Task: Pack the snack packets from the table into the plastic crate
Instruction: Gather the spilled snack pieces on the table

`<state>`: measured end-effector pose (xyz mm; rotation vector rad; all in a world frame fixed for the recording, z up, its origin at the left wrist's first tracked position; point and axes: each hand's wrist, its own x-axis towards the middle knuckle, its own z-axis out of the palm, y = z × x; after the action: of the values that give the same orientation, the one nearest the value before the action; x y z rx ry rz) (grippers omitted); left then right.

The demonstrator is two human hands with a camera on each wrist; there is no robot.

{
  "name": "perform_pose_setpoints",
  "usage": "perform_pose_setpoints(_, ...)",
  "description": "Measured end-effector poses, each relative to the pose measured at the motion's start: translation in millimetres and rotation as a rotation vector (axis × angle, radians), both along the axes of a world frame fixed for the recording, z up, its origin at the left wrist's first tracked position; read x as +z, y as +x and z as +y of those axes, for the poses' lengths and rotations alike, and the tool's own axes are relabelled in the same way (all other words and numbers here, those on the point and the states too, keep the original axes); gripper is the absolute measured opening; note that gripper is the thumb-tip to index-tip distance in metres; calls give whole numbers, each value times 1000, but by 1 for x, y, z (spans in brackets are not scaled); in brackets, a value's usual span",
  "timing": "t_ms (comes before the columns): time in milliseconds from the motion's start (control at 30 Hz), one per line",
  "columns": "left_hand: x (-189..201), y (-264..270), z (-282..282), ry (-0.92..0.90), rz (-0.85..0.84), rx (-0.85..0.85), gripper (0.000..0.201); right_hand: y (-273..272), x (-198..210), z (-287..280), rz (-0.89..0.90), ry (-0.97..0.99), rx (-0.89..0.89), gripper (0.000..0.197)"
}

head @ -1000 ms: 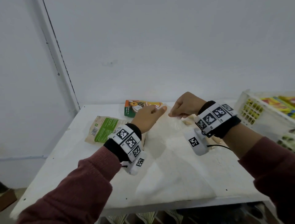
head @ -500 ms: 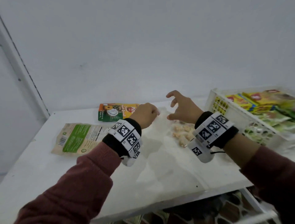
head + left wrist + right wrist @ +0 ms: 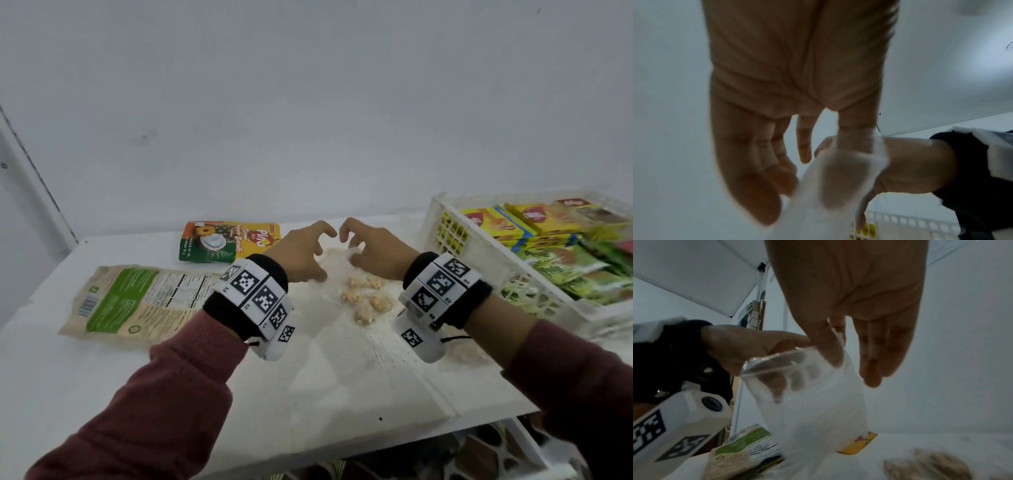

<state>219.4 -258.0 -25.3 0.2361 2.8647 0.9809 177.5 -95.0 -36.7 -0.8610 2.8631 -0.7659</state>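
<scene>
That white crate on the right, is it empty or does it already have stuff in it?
Partly filled. The white crate already holds yellow packets and green packets.

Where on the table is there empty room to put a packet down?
The near part of the table, in front of both wrists, is bare. A narrow bare strip lies left of the green-and-beige packet. The far middle is crowded: orange packet, both hands, clear bag. The crate looks nearly full.

"Pina" upside down on orange-green snack packet (image 3: 228, 242).
</scene>
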Motion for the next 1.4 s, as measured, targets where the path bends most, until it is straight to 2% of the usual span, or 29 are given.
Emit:
perform_pose_setpoints(67, -3, -3, -1, -4, 162, 54, 42, -2, -5, 0, 85, 46, 78, 33)
perform_pose_setpoints(133, -3, -3, 1, -28, 305, 76, 26, -2, -7, -4, 203, -38, 169, 28)
perform_pose_setpoints(200, -5, -5, 0, -49, 357, 101, 16, -5, -8, -7, 289, -46, 198, 16)
perform_pose_setpoints(267, -7, -7, -1, -83, 361, 102, 7, -11, -10, -8, 305, -30, 154, 22)
perform_pose_setpoints(400, -13, -3, 1, -258, 407, 58, 16, -20, -11, -6, 177, -131, 58, 23)
perform_pose_setpoints(500, -17, -5, 1, -312, 438, 96, 24, -22, -9, -3, 54, -182, 83, 17)
perform_pose_setpoints(567, -19, -11, -3, -365, 420, 120, 30, -24, -8, 1, -74, -358, 97, 13)
perform_pose_setpoints(633, -21, -16, -10, -398, 398, 162, 34, -28, -9, 9, -206, -565, 21, 8)
perform_pose_setpoints(667, -21, -18, -12, -408, 380, 179, 35, -31, -11, 12, -246, -563, -3, 12)
perform_pose_setpoints(700, -21, -20, -14, -418, 362, 184, 35, -31, -13, 14, -272, -450, -2, 14)
perform_pose_setpoints(767, -19, -21, -13, -442, 348, 178, 33, -26, -26, 12, -287, -33, 45, 12)
perform_pose_setpoints(833, -19, -21, -12, -454, 340, 169, 32, -19, -44, 7, -219, 341, 89, 23)
perform_pose_setpoints(867, -20, -20, -11, -451, 340, 168, 31, -17, -52, 4, -188, 461, 104, 28)
perform_pose_setpoints(933, -22, -20, -12, -452, 346, 157, 31, -15, -63, 1, -192, 573, 134, 33)
perform_pose_setpoints(1000, -23, -20, -11, -459, 368, 136, 32, -15, -67, 1, -204, 606, 168, 41)
perform_pose_setpoints(1133, -20, -20, -8, -337, 386, 143, 35, -13, -58, -2, -148, 652, 222, 20)
perform_pose_setpoints(1200, -19, -19, -8, -324, 404, 163, 34, -14, -43, 1, -135, 577, 233, 21)
perform_pose_setpoints(1233, -20, -19, -9, -331, 406, 165, 35, -14, -32, 4, -139, 473, 241, 21)
perform_pose_setpoints(1300, -21, -20, -10, -349, 399, 156, 36, -14, -6, 11, -188, 112, 264, 18)
perform_pose_setpoints(1400, -22, -22, -10, -363, 382, 125, 38, -9, 18, 18, -214, -549, 272, 30)
